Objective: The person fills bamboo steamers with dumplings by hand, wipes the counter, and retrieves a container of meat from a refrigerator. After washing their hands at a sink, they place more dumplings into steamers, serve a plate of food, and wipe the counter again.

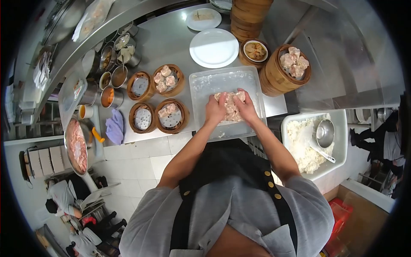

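Observation:
My left hand (215,109) and my right hand (246,109) are cupped from either side around a cluster of pale pink meat dumplings (231,110). The cluster is over a translucent plastic tray (201,90) dusted with white flour. Fingers of both hands curl against the outer dumplings; the fingertips are partly hidden. Left of the tray stand small bamboo steamers: one holds several dumplings (165,80), another has dumplings (168,110) on one side of its perforated liner. Two more steamers (142,117) show only liners. At the right, a steamer stack (274,77) carries several dumplings on top.
White plates (214,48) lie behind the tray, beside a tall bamboo stack (250,17). At right sits a white tub (342,145) of rice-like food with a metal scoop (325,132). Bowls, a purple cloth (114,127) and a pan of raw meat (77,147) are left. Other people are farther off.

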{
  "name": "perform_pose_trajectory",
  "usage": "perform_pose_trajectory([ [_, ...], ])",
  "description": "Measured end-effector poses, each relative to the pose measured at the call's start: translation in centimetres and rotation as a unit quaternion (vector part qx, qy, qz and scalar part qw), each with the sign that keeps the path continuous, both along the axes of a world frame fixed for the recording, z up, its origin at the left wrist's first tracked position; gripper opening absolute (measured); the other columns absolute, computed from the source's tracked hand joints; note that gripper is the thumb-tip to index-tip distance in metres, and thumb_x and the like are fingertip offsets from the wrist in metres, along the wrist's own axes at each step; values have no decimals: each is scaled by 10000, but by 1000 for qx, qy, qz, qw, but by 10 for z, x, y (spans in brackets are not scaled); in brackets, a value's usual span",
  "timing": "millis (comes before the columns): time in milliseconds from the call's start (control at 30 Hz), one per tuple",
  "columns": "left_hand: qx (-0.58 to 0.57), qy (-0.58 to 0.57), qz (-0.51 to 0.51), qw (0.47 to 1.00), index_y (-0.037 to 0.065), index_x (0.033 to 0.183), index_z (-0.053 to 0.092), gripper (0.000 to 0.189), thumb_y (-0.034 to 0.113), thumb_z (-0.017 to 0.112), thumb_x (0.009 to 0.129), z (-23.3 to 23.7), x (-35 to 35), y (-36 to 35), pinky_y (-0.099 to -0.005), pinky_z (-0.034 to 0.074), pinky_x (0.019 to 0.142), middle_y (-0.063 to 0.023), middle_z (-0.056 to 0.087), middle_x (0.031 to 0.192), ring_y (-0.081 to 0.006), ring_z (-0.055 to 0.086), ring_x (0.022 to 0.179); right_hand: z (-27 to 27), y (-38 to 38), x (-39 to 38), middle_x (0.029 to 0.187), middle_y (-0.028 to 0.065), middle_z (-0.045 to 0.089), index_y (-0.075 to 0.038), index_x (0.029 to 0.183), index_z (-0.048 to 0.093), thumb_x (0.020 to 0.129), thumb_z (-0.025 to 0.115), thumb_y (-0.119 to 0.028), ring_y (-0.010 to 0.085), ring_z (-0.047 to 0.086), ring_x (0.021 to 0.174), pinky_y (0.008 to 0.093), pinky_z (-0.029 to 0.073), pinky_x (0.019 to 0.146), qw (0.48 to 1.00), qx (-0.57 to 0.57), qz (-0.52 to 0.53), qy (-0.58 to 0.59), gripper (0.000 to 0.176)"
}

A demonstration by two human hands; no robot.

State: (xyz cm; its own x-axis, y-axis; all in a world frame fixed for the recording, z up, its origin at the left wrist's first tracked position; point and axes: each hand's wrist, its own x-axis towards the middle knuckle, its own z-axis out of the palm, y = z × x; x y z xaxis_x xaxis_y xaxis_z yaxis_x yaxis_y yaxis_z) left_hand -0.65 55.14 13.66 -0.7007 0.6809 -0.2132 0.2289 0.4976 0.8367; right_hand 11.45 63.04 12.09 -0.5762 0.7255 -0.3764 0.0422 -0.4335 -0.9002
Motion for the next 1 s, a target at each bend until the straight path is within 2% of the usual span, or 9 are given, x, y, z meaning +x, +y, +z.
perform_pose_trajectory([
  [233, 106, -185, 20, 977, -95, 1010, 543, 605, 494, 505, 880, -42, -23, -9, -382, 483, 741, -206, 627, 937, -306, 627, 865, 7, -11, -20, 1007, 60, 579, -67, 1151, 469, 911, 560, -247, 150, 585, 895, 298, 508, 756, 992, -107, -12, 71, 314],
  [433, 125, -426, 19, 896, -41, 1061, 554, 545, 476, 466, 912, -33, -25, -5, -329, 511, 698, -118, 620, 1001, -202, 625, 830, -5, -6, -17, 1064, 89, 589, -33, 1170, 482, 915, 545, -272, 201, 615, 907, 349, 533, 746, 966, -234, -9, 107, 355],
  [500, 179, -591, 64, 784, -23, 1070, 553, 543, 488, 463, 911, -7, -26, -2, -336, 522, 687, -113, 623, 960, -188, 624, 823, -5, -1, -17, 1087, 99, 587, -23, 1187, 476, 918, 540, -275, 208, 613, 924, 365, 528, 764, 947, -282, -7, 152, 375],
  [567, 160, -566, 44, 807, -12, 1068, 559, 547, 502, 465, 906, -14, -39, -1, -336, 518, 664, -95, 620, 942, -174, 616, 806, -3, 2, -15, 1110, 109, 586, -13, 1204, 471, 920, 535, -279, 215, 611, 941, 382, 523, 782, 921, -336, -5, 195, 394],
  [667, 17, -442, -96, 892, 18, 1068, 576, 546, 526, 477, 894, -7, -71, -10, -306, 492, 623, -35, 604, 896, -130, 579, 743, 35, 23, 4, 1205, 157, 530, 2, 1250, 440, 900, 545, -332, 284, 535, 1088, 437, 444, 911, 988, 60, 141, -34, 495],
  [733, -67, -391, -189, 898, 33, 1071, 583, 519, 511, 492, 892, -2, -85, -9, -254, 466, 648, -15, 601, 889, -88, 550, 738, 35, 22, 5, 1307, 207, 422, -1, 1288, 412, 839, 604, -372, 318, 394, 1237, 450, 337, 1015, 814, 481, 169, -278, 613],
  [767, 7, -456, -220, 862, 50, 1087, 581, 492, 494, 473, 904, -19, -84, -4, -253, 475, 602, -16, 608, 856, -100, 570, 704, 10, 23, 0, 1342, 207, 375, -32, 1284, 431, 794, 653, -367, 312, 340, 1258, 435, 295, 1036, 767, 583, 182, -197, 633],
  [867, -36, -614, -281, 737, 61, 1078, 547, 478, 491, 411, 919, 19, -83, 15, -322, 509, 502, -65, 621, 838, -175, 613, 629, 37, 29, -15, 869, 119, 645, -36, 1029, 614, 734, 746, -240, 205, 613, 787, 339, 502, 711, 892, 401, 208, 19, 382],
  [1000, 176, -460, -225, 841, -36, 1101, 499, 302, 161, 560, 881, 45, -75, -35, -332, 520, 586, -134, 618, 933, -226, 621, 722, 52, 24, 0, 745, 43, 628, -14, 929, 625, 704, 774, -152, 102, 572, 615, 240, 466, 521, 971, 143, 179, 71, 304],
])
